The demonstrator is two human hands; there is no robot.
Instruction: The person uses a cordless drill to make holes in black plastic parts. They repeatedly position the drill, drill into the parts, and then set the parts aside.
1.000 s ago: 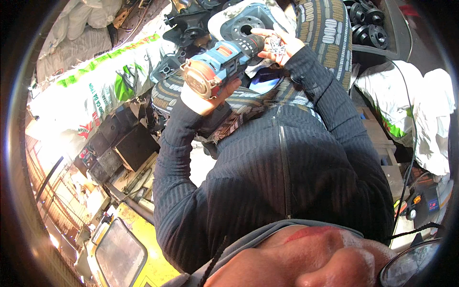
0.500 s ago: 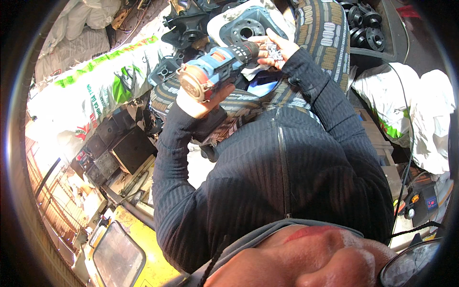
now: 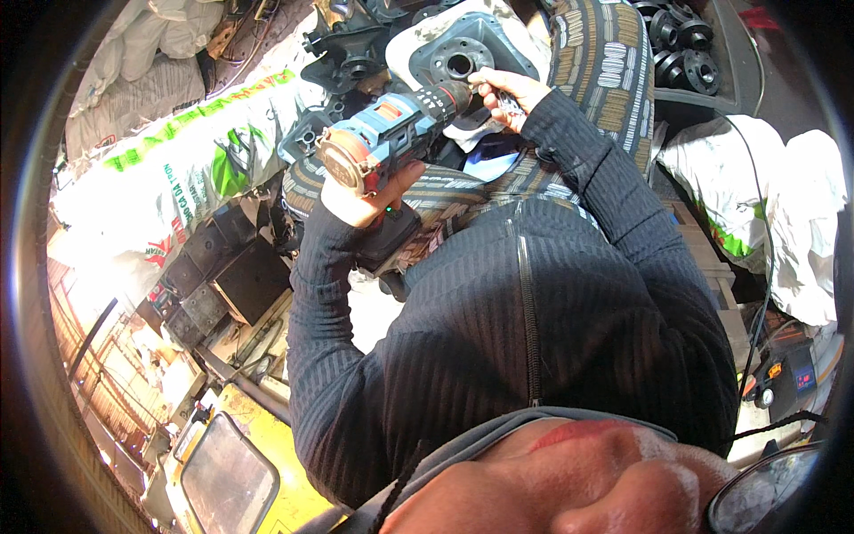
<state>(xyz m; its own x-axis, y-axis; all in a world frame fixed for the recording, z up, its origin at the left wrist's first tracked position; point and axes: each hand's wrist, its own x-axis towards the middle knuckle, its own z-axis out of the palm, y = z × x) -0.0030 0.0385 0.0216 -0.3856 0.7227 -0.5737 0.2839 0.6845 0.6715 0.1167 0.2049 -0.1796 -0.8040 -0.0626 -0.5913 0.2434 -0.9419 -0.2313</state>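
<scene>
My left hand [image 3: 363, 203] is wrapped round the grip of a blue cordless drill [image 3: 389, 129], whose dark chuck points up and to the right. Just off the chuck's front end is my right hand [image 3: 516, 89], its fingers curled in. Several small silvery metal pieces [image 3: 509, 106] lie in that palm, too small to name for sure. Thumb and forefinger meet close to the drill's tip; what they pinch there cannot be made out. Right beyond the hands sits a grey square housing with a round, holed flange [image 3: 458, 60] at its centre.
Patterned fabric [image 3: 605, 71] covers my legs beneath the work. Dark metal castings [image 3: 342, 58] are heaped at the far left, and a grey bin of black round parts [image 3: 689, 62] stands at the far right. White sacks [image 3: 200, 169] lie at left; more white bags [image 3: 729, 178] are at right.
My right hand's fingers have gone from spread to curled, with thumb and forefinger brought together at the drill's tip. The drill has shifted slightly left and down in my left hand.
</scene>
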